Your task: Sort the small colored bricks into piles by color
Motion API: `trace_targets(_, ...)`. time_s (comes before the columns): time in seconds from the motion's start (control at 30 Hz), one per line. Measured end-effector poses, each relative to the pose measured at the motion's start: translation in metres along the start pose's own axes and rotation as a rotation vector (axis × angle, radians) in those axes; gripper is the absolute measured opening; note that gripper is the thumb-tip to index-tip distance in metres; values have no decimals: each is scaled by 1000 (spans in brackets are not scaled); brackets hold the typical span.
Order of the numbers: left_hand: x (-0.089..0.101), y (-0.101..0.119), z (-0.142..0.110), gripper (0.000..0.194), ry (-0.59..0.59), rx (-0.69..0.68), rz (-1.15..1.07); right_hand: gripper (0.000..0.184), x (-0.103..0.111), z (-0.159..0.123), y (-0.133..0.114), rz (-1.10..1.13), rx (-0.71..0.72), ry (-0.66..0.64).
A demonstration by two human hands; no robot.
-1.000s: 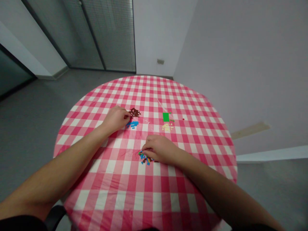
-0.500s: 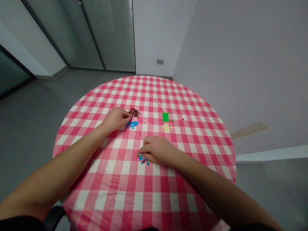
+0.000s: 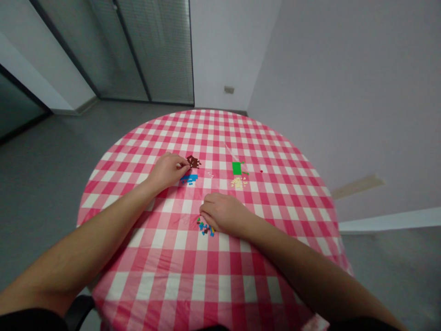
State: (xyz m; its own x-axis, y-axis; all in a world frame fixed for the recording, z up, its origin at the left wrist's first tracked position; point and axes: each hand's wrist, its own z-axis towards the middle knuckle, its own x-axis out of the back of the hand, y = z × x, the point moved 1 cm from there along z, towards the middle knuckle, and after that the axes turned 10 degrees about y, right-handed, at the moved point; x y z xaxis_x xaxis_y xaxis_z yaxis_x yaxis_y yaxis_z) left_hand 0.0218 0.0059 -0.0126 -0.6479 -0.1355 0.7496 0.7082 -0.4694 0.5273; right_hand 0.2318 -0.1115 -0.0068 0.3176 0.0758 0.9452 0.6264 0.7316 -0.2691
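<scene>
My left hand (image 3: 167,170) reaches to the brown pile of small building-block pieces (image 3: 194,162), thumb and forefinger brought together at its near edge. What those fingertips hold, if anything, is too small to make out. Just below them lie blue pieces (image 3: 189,179). Nearer to me, my right hand (image 3: 223,214) rests beside a mixed heap of blue, brown, green and yellow pieces (image 3: 206,228), partly covering its right side. Its fingers are curled inward, and their tips are hidden, so I cannot see what is in them.
A green plate (image 3: 236,168) with small green bits lies right of centre, cream pieces (image 3: 238,183) in front of it. Tiny white pieces (image 3: 210,174) and one red piece (image 3: 261,171) lie apart. All sit on a round table with a checked cloth (image 3: 172,280).
My right hand's fingers have drawn back and curled, uncovering more of the mixed heap. My left fingertips have shifted slightly at the edge of the brown pile.
</scene>
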Motion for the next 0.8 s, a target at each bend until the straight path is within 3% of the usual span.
trace_targets(0.13,5,19,-8,23,85,-155,-96,19,2,1,9,95,-114,259)
trace_targets(0.3,1,47,-23,14,-26,-364,-305,13,7,-1,23,201,-299,536)
trace_targets(0.5,-7,59,-31,14,-37,-401,-296,12,4,-1,25,236,-343,536)
trace_targets(0.67,-4,49,-26,17,-46,-394,-231,13,4,-2,25,269,-335,563)
trace_targets(0.73,4,36,-19,17,-1,-325,-180,15,4,-3,26,277,-346,577)
trace_targets(0.8,13,19,-10,19,57,-163,-93,17,5,-4,27,287,-368,573)
